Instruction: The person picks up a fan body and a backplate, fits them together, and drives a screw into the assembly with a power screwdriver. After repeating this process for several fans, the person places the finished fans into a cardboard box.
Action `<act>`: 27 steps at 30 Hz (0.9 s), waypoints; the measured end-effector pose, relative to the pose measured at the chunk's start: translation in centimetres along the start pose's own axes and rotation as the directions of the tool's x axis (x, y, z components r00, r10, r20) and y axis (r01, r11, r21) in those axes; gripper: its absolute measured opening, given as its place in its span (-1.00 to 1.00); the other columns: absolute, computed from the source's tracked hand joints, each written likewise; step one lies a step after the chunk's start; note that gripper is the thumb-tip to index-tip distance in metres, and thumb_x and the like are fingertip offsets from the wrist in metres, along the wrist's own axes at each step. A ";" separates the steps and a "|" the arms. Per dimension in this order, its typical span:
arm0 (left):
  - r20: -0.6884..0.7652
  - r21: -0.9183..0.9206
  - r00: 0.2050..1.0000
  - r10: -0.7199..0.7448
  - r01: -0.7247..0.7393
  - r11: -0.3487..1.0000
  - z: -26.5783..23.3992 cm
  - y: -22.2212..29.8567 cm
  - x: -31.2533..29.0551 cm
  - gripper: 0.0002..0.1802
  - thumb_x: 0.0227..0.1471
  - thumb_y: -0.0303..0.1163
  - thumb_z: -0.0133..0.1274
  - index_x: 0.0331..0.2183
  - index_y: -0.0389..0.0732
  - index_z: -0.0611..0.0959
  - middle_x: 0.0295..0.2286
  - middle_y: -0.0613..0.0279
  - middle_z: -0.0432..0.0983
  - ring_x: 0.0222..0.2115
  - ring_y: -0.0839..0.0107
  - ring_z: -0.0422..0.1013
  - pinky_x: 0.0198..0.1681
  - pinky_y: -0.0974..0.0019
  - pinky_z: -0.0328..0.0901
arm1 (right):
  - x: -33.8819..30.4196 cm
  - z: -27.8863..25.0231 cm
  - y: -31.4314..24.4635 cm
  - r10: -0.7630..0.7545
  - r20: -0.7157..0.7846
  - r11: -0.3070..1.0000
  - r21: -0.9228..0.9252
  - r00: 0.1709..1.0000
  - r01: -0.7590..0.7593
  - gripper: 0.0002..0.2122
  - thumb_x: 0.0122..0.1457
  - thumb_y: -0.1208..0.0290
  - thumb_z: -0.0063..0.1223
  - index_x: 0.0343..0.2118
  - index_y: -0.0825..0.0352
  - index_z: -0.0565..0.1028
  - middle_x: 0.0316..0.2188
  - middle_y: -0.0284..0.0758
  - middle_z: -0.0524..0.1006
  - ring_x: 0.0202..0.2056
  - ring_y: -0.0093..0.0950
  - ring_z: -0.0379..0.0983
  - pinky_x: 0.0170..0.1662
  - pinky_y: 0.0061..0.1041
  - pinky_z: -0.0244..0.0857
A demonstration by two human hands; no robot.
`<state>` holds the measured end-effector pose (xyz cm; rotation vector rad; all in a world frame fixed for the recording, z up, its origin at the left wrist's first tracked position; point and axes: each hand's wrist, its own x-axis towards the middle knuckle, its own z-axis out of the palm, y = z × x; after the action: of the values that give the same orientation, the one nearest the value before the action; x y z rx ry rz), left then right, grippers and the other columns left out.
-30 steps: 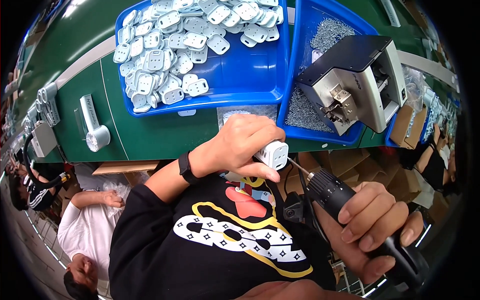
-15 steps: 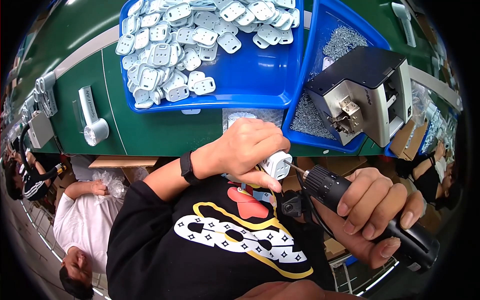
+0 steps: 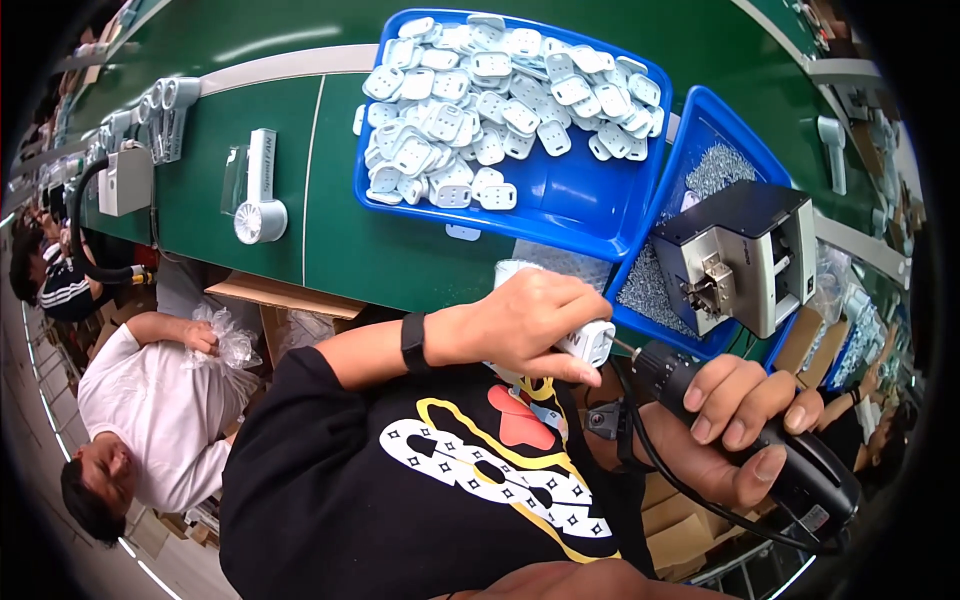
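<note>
My left hand (image 3: 535, 322) is closed around a white handheld fan (image 3: 594, 342), with the end of its handle sticking out past my thumb and facing right. Most of the fan is hidden by my fingers. A black electric screwdriver (image 3: 665, 375) lies in the grip of my right hand (image 3: 735, 410), fingers wrapped over its body. Its thin bit points left at the handle's end face and seems to touch it. Behind my left hand a white rounded part (image 3: 513, 269) shows; I cannot tell whether it belongs to the held fan.
A blue tray (image 3: 590, 205) holds a heap of white plates. Another blue tray (image 3: 683, 120) contains small screws and a black-and-silver screw feeder (image 3: 740, 250). Another white fan (image 3: 261, 190) lies on the green table (image 3: 340, 240). Nearby, a person (image 3: 165, 390) handles clear plastic bags.
The view has shifted, so the trays and table sit lower and farther right. Both hands keep their grips, and the screwdriver bit stays at the end of the fan handle.
</note>
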<state>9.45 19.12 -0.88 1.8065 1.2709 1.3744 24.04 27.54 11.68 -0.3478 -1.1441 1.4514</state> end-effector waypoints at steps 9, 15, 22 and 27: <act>-0.085 0.850 0.993 0.087 0.027 0.526 -23.5 -8.3 7.8 -0.45 0.05 0.12 0.20 -0.26 -0.23 0.60 -0.53 0.14 0.53 -0.54 0.17 0.53 -0.51 0.21 0.37 | 1.9 2.9 8.6 0.399 -0.031 0.540 -0.800 0.916 -0.262 -0.61 0.13 0.47 0.21 -0.02 0.37 0.32 -0.47 -0.18 0.52 -0.47 -0.27 0.52 -0.34 -0.31 0.39; -0.099 0.961 0.928 -0.360 0.183 0.206 -27.4 -22.3 14.4 -0.38 0.01 0.28 0.12 -0.18 -0.09 0.64 -0.27 0.12 0.60 -0.05 0.10 0.45 -0.05 0.02 0.31 | 3.1 1.1 15.6 0.525 0.184 -0.028 -0.972 0.831 0.233 -0.50 0.04 0.43 0.33 -0.01 0.38 0.31 -0.35 0.02 0.57 -0.24 0.03 0.54 -0.23 -0.15 0.39; -0.424 0.868 0.900 0.097 0.374 0.325 -30.7 -15.0 7.3 -0.26 -0.06 0.22 0.20 0.09 0.07 0.50 0.03 0.08 0.41 0.10 0.08 0.27 0.09 -0.03 0.20 | 3.5 1.8 16.5 0.526 0.231 -0.048 -0.953 0.818 0.299 -0.51 0.04 0.49 0.29 0.00 0.38 0.30 -0.34 0.03 0.57 -0.28 0.05 0.53 -0.25 -0.12 0.39; -0.937 0.348 0.348 0.005 0.937 -0.005 -42.1 -10.9 -10.5 -0.27 -0.16 0.00 0.31 0.05 -0.04 0.50 -0.03 -0.01 0.41 0.02 -0.02 0.31 0.06 -0.10 0.26 | 4.2 0.2 15.2 0.495 0.287 0.228 -0.954 0.820 0.197 -0.47 0.02 0.59 0.22 0.08 0.34 0.29 -0.47 -0.07 0.52 -0.46 -0.10 0.54 -0.39 -0.20 0.40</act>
<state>-34.18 8.98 -0.24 0.5401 3.4821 0.6722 13.81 33.88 1.43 -0.9980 -2.5827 0.7432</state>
